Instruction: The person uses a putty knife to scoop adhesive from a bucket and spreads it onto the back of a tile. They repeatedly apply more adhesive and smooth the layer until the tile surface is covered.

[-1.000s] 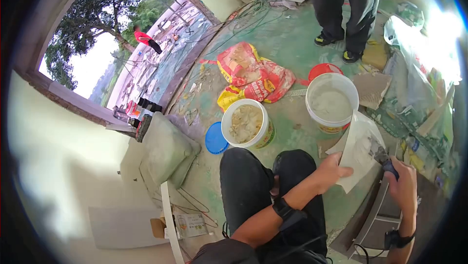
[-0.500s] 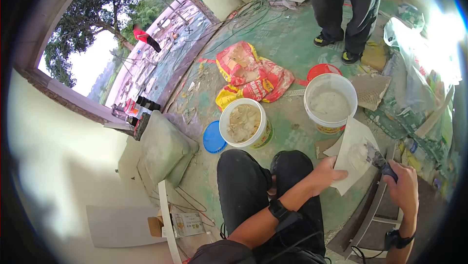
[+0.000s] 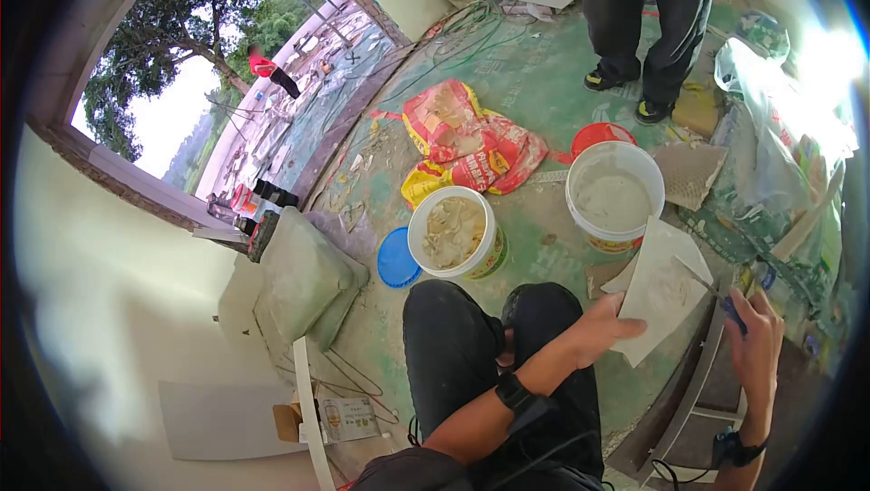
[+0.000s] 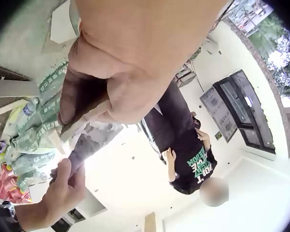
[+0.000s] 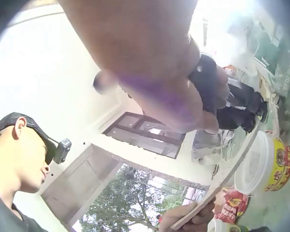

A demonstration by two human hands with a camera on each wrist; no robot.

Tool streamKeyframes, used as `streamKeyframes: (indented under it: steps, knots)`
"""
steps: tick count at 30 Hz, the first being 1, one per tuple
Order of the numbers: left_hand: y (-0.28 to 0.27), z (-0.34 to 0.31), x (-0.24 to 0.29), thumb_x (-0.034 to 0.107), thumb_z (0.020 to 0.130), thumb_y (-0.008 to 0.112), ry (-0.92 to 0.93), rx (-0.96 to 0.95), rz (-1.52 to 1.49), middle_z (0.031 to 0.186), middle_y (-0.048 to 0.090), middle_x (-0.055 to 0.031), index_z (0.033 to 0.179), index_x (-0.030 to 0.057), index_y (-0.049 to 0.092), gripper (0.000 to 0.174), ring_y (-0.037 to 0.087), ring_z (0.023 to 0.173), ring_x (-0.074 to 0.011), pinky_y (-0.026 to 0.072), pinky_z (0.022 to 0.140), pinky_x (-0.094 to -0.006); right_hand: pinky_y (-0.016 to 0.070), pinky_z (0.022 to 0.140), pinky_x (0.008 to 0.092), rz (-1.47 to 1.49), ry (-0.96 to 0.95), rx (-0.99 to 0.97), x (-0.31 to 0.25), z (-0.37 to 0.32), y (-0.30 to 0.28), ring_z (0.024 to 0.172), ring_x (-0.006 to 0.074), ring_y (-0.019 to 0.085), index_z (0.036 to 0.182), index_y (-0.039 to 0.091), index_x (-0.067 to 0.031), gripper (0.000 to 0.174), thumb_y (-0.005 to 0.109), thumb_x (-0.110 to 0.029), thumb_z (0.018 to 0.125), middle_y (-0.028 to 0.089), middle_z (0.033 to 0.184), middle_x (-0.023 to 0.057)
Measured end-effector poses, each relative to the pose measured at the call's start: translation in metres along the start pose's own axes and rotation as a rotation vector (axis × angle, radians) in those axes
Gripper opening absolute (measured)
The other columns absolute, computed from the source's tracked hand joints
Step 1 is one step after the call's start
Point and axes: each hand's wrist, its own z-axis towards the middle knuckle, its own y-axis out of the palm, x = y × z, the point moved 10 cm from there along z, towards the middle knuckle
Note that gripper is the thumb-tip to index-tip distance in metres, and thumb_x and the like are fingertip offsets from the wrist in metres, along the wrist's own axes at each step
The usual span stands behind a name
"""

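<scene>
My left hand (image 3: 605, 330) grips the lower left edge of an off-white board (image 3: 660, 296), thumb on top and fingers beneath. A thin smear of pale paste lies on its face. My right hand (image 3: 758, 339) holds a putty knife by its dark handle (image 3: 733, 313). The knife's blade (image 3: 696, 273) is seen nearly edge-on over the board's right side. In the left wrist view, the blade (image 4: 94, 141) is flat, grey and coated, close to the board's edge. The board's edge (image 5: 227, 169) runs diagonally below the knife in the right wrist view.
A white bucket (image 3: 495, 260) of tan lumpy paste stands before my knees, another bucket (image 3: 573, 190) of whitish paste to its right. Around them lie a blue lid (image 3: 399, 257), a red lid (image 3: 605, 134) and a red-yellow bag (image 3: 498, 151). A person (image 3: 648, 19) stands beyond; plastic sheeting (image 3: 779, 119) lies right.
The putty knife has turned from broad side to nearly edge-on, and the paste heap on the board has shrunk to a thin smear. The board stays in my left hand.
</scene>
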Motion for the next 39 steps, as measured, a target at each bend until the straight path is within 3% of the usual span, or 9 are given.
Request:
streamKeyframes:
  steps: [4,6,9,14,26,31,35,36,39]
  knots:
    - [0.000,-0.007,-0.003,0.006,0.092,0.072,0.044,-0.042,-0.140,0.126,0.069,-0.0101,0.140,-0.0047,0.056,0.051,0.068,0.111,-0.0191,0.0532,0.098,-0.0351,0.0466,0.069,0.0489,0.054,0.018,0.038,0.004,0.001,-0.002,0.079,0.0437,0.060,0.122,0.072,-0.0054,0.041,0.073,-0.008,0.082,0.058,0.087,0.0194]
    - [-0.002,-0.010,-0.007,0.007,0.092,0.073,-0.037,-0.014,-0.153,0.125,0.071,-0.0144,0.137,-0.0069,0.057,0.050,0.072,0.108,-0.0234,0.0574,0.092,-0.0360,0.0472,0.067,0.0479,0.060,0.057,-0.016,0.009,0.000,-0.006,0.079,0.0423,0.061,0.125,0.071,-0.0096,0.042,0.075,-0.013,0.083,0.059,0.089,0.0185]
    - [0.005,-0.016,0.007,0.005,0.089,0.072,-0.048,0.064,-0.182,0.120,0.072,-0.0145,0.136,-0.0067,0.057,0.051,0.073,0.101,-0.0211,0.0592,0.085,-0.0340,0.0503,0.068,0.0470,0.014,0.020,0.001,0.021,-0.007,0.000,0.075,0.0385,0.061,0.128,0.070,-0.0130,0.040,0.073,-0.012,0.088,0.058,0.088,0.0154]
    - [-0.003,-0.011,0.006,0.006,0.089,0.071,0.020,0.095,-0.276,0.112,0.073,-0.0168,0.131,-0.0091,0.057,0.047,0.074,0.087,-0.0241,0.0618,0.076,-0.0355,0.0532,0.063,0.0414,-0.106,-0.105,0.093,0.017,-0.025,0.029,0.075,0.0298,0.062,0.131,0.068,-0.0155,0.055,0.071,0.000,0.079,0.053,0.093,0.0106]
    - [-0.005,-0.007,-0.005,0.006,0.092,0.067,0.051,0.176,-0.493,0.106,0.072,-0.0172,0.129,-0.0108,0.056,0.041,0.074,0.081,-0.0228,0.0631,0.070,-0.0328,0.0542,0.066,0.0434,-0.063,0.002,-0.042,0.008,-0.064,0.038,0.083,0.0308,0.063,0.141,0.059,-0.0158,0.067,0.069,-0.001,0.077,0.054,0.097,0.0115]
    - [-0.002,-0.006,0.004,0.006,0.095,0.064,0.088,0.169,-0.523,0.105,0.072,-0.0147,0.124,-0.0097,0.057,0.034,0.073,0.081,-0.0182,0.0612,0.069,-0.0279,0.0534,0.064,0.0424,-0.034,0.032,-0.029,0.010,-0.073,0.035,0.080,0.0303,0.063,0.138,0.062,-0.0157,0.063,0.070,-0.001,0.077,0.053,0.093,0.0112]
    - [-0.012,-0.008,0.018,0.005,0.096,0.063,0.127,0.272,-0.573,0.094,0.066,-0.0149,0.119,-0.0100,0.058,0.028,0.063,0.070,-0.0168,0.0564,0.060,-0.0268,0.0518,0.060,0.0426,-0.002,0.020,-0.023,0.017,-0.077,0.030,0.072,0.0310,0.061,0.135,0.066,-0.0133,0.058,0.071,-0.001,0.079,0.053,0.089,0.0117]
    - [-0.014,-0.005,0.022,0.005,0.096,0.062,0.138,0.206,-0.531,0.090,0.063,-0.0158,0.119,-0.0109,0.057,0.029,0.060,0.071,-0.0180,0.0546,0.058,-0.0264,0.0506,0.060,0.0411,0.120,0.058,0.036,0.023,-0.076,0.027,0.071,0.0314,0.060,0.136,0.066,-0.0115,0.054,0.070,-0.002,0.083,0.054,0.090,0.0116]
    - [-0.013,-0.007,0.032,0.006,0.095,0.063,0.144,0.263,-0.491,0.088,0.062,-0.0146,0.120,-0.0108,0.057,0.031,0.059,0.073,-0.0185,0.0522,0.055,-0.0258,0.0482,0.059,0.0378,0.368,0.087,0.096,0.027,-0.058,0.009,0.069,0.0291,0.059,0.135,0.065,-0.0075,0.045,0.068,-0.006,0.090,0.057,0.090,0.0108]
